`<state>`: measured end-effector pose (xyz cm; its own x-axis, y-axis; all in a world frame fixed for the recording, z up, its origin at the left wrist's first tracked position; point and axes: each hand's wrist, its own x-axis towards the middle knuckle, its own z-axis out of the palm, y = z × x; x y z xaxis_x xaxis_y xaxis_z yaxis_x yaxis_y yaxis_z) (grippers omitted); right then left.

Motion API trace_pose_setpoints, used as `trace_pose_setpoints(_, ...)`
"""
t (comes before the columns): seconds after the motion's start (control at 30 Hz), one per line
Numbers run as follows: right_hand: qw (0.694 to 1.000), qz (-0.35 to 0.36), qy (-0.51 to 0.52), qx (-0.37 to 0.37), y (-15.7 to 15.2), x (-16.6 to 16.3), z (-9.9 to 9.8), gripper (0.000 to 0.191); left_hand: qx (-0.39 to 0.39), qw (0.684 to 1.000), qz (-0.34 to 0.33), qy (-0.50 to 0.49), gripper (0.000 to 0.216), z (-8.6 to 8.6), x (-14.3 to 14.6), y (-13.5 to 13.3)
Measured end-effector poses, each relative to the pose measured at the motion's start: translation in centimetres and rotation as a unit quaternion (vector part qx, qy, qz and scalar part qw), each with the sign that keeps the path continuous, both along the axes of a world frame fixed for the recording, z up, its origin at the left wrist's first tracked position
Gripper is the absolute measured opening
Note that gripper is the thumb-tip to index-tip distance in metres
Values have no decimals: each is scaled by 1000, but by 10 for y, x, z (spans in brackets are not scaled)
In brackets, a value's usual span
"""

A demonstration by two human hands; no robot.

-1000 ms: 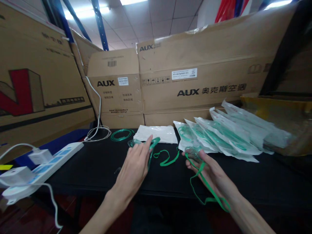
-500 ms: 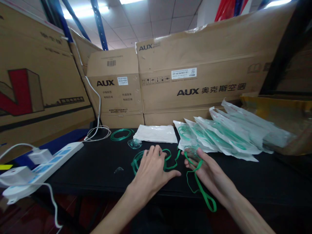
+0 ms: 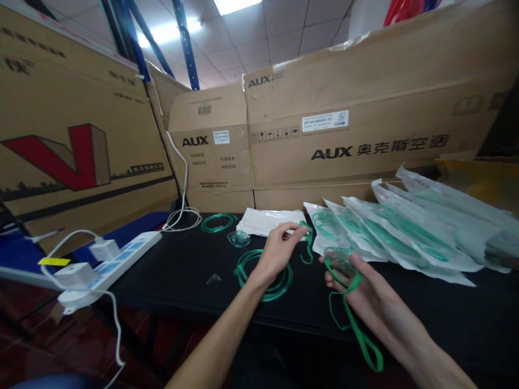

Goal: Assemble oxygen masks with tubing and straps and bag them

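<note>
In the head view my left hand (image 3: 279, 251) pinches a short green elastic strap (image 3: 309, 248) between thumb and fingertips, and the strap's lower end dangles. My right hand (image 3: 360, 286), palm up, holds a clear plastic mask (image 3: 340, 260). A long green elastic strap (image 3: 360, 329) loops down from that mask past the table's front edge. Beneath my left forearm lies a coil of green tubing (image 3: 279, 292), partly covered by the arm. Behind it, on the black table (image 3: 170, 286), are a small clear plastic piece (image 3: 239, 238) and a second green tubing coil (image 3: 218, 222).
Packed white-and-clear pouches (image 3: 389, 232) fan out at the right. A white pouch (image 3: 263, 220) lies at the back. A power strip (image 3: 117, 270) with plugs and white cables stands left. Cardboard boxes (image 3: 344, 119) wall off the back. A small clear scrap (image 3: 213, 279) lies left of the tubing.
My left hand has left the tubing coil, moved right and lifted the short green strap from the table. The right hand still holds the mask. The whole view has shifted slightly left.
</note>
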<state>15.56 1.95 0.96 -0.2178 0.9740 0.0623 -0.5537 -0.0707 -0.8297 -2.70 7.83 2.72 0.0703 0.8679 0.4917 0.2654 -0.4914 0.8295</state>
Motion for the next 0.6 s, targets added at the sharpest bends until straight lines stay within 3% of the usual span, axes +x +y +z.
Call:
trace_pose_setpoints(0.13,1000,-6,-10,-9,-2,1,1,32,23,994,17,-102,49,21,-19,9)
trace_pose_setpoints(0.23,1000,-4,-10,-9,-2,1,2,31,53,988,46,-140,42,38,-55,-6)
trace_pose_setpoints(0.27,1000,-3,-9,-6,-2,1,2,31,71,985,84,-133,40,42,-72,-15)
trace_pose_setpoints(0.37,1000,3,-11,-2,-1,-1,2,35,72,973,217,-23,44,47,-127,-47)
trace_pose_setpoints(0.47,1000,3,-9,-8,0,-2,2,37,-19,935,321,150,50,40,-178,-77)
trace_pose_setpoints(0.6,1000,0,-10,-8,-1,-2,2,35,-83,864,371,330,55,22,-219,-100)
